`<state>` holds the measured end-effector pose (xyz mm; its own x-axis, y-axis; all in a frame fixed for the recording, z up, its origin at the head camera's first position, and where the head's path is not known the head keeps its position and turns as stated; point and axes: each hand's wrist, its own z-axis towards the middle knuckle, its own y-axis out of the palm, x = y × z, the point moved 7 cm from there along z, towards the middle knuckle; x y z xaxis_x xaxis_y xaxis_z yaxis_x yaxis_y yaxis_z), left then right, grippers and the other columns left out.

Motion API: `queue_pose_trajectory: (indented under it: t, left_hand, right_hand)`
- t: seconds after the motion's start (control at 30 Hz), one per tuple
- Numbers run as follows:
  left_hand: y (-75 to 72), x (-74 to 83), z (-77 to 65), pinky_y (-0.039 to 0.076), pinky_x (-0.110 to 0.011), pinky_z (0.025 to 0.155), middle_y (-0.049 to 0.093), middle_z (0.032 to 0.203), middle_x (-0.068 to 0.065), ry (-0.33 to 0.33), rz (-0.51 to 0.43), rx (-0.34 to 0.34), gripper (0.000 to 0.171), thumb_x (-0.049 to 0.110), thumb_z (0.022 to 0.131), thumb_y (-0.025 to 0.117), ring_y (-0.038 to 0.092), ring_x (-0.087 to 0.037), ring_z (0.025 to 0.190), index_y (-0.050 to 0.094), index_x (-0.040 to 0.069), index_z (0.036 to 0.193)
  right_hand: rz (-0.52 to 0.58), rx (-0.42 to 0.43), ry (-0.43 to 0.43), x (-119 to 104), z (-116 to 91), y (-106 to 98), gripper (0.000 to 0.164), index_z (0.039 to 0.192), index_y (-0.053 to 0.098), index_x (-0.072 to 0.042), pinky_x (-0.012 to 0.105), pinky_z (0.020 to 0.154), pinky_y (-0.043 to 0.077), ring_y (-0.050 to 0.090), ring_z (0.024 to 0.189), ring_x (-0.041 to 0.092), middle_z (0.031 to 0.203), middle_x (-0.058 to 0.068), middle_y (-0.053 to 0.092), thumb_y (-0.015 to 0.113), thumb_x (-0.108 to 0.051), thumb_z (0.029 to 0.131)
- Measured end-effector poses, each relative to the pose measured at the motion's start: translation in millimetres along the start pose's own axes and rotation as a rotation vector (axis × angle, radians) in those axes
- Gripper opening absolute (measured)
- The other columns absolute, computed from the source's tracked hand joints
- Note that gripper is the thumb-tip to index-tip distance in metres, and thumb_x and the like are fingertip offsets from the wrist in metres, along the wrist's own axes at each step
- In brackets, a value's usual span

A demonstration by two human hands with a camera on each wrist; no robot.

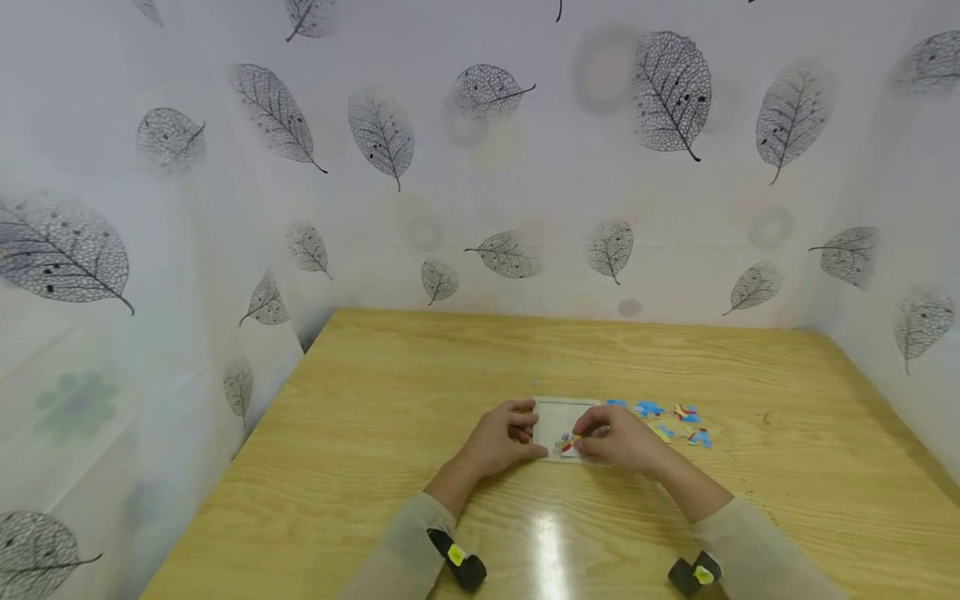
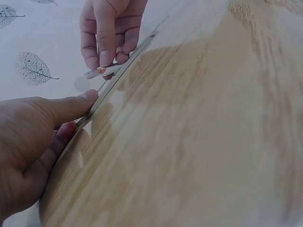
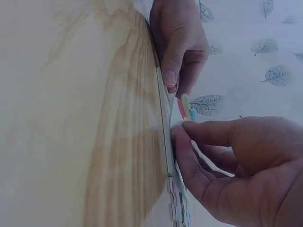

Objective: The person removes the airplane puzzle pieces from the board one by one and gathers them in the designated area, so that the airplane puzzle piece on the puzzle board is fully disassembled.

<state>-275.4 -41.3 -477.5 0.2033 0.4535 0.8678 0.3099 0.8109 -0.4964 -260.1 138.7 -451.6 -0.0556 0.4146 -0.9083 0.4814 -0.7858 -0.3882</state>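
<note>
A white shallow puzzle tray [image 1: 553,417] with a raised rim lies on the wooden table. My left hand [image 1: 497,440] grips its left side, the thumb at the near corner and the fingers along the edge. Between thumb and fingertips my right hand [image 1: 628,442] pinches a colourful puzzle piece [image 1: 567,446], tilted over the near part of the tray. In the right wrist view this puzzle piece [image 3: 185,107] shows red, green and blue; the fingers hide part of it. The left wrist view has the tray rim [image 2: 110,85] edge-on under the left thumb.
Several loose puzzle pieces [image 1: 686,413], blue, yellow and red, lie right of the tray, partly behind the right hand. The wooden table [image 1: 420,358] reaches back to a leaf-print curtain [image 1: 510,183]. Each sleeve carries a black wrist camera [image 1: 459,560].
</note>
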Motion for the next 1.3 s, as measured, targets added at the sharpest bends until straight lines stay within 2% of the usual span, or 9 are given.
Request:
queue_pose_trajectory:
  t: [0.23, 0.4, 0.6, 0.77, 0.9, 1.0, 1.13, 1.3]
  left_hand:
    - [0.1, 0.2, -0.7, 0.053, -0.019, 0.081, 0.063, 0.128, -0.006, -0.009, 0.002, -0.004, 0.066, 0.021, 0.079, 0.086, 0.061, -0.007, 0.092, 0.060, 0.004, 0.137]
    - [-0.2, 0.1, -1.3, 0.054, -0.020, 0.081, 0.063, 0.127, -0.007, -0.004, 0.006, -0.001, 0.065, 0.021, 0.079, 0.086, 0.061, -0.008, 0.092, 0.060, 0.003, 0.136]
    - [1.0, -4.0, -3.3, 0.053, -0.019, 0.080, 0.063, 0.128, -0.007, -0.014, -0.004, 0.001, 0.067, 0.020, 0.079, 0.087, 0.060, -0.006, 0.090, 0.059, 0.002, 0.137]
    - [2.6, -5.7, -4.7, 0.053, -0.019, 0.079, 0.065, 0.122, -0.007, -0.012, -0.013, -0.006, 0.069, 0.018, 0.079, 0.087, 0.059, -0.005, 0.089, 0.057, 0.002, 0.139]
    - [1.8, -3.6, -4.7, 0.053, -0.019, 0.078, 0.064, 0.127, -0.009, 0.001, -0.020, 0.002, 0.067, 0.017, 0.078, 0.087, 0.059, -0.006, 0.089, 0.058, 0.000, 0.137]
    - [1.4, -2.5, -4.3, 0.053, -0.019, 0.078, 0.063, 0.130, -0.008, -0.010, -0.021, 0.002, 0.066, 0.017, 0.079, 0.086, 0.059, -0.006, 0.089, 0.059, 0.002, 0.137]
    - [1.9, -2.1, -3.0, 0.052, -0.018, 0.078, 0.062, 0.131, -0.006, -0.022, -0.023, 0.000, 0.065, 0.018, 0.079, 0.086, 0.059, -0.006, 0.090, 0.060, 0.003, 0.137]
    - [1.3, -1.4, -0.7, 0.052, -0.018, 0.078, 0.063, 0.126, -0.005, -0.016, -0.016, 0.003, 0.066, 0.019, 0.079, 0.086, 0.059, -0.007, 0.089, 0.060, 0.003, 0.137]
  right_hand:
    - [0.074, -0.071, 0.005, 2, -2, -2, 0.021, 0.110, 0.061, 0.008, 0.032, 0.068, 0.061, 0.070, 0.080, 0.023, 0.099, 0.018, 0.064, 0.063, -0.009, 0.098]
    - [0.108, -0.067, 0.006, 10, -7, -9, 0.025, 0.113, 0.061, 0.009, 0.032, 0.072, 0.061, 0.072, 0.084, 0.024, 0.100, 0.017, 0.063, 0.064, -0.011, 0.098]
    - [0.071, -0.036, -0.011, 14, -16, -18, 0.031, 0.118, 0.063, 0.008, 0.032, 0.076, 0.061, 0.069, 0.088, 0.024, 0.103, 0.018, 0.060, 0.068, -0.010, 0.094]
    - [0.065, -0.004, 0.010, 23, -25, -28, 0.037, 0.122, 0.063, 0.007, 0.030, 0.081, 0.060, 0.064, 0.094, 0.022, 0.111, 0.020, 0.057, 0.072, -0.012, 0.092]
    - [-0.008, 0.059, 0.018, 27, -35, -41, 0.039, 0.121, 0.065, 0.002, 0.027, 0.080, 0.059, 0.061, 0.101, 0.022, 0.114, 0.019, 0.060, 0.076, -0.018, 0.089]
    - [-0.098, 0.106, 0.026, 30, -44, -52, 0.037, 0.119, 0.067, -0.005, 0.024, 0.079, 0.056, 0.058, 0.104, 0.020, 0.113, 0.014, 0.063, 0.077, -0.024, 0.089]
    - [-0.161, 0.142, 0.026, 34, -54, -64, 0.035, 0.117, 0.068, -0.007, 0.023, 0.078, 0.054, 0.057, 0.103, 0.016, 0.112, 0.010, 0.065, 0.076, -0.026, 0.089]
    - [-0.112, 0.157, 0.025, 39, -63, -75, 0.034, 0.115, 0.067, 0.000, 0.024, 0.077, 0.057, 0.059, 0.095, 0.007, 0.107, 0.013, 0.063, 0.075, -0.021, 0.090]
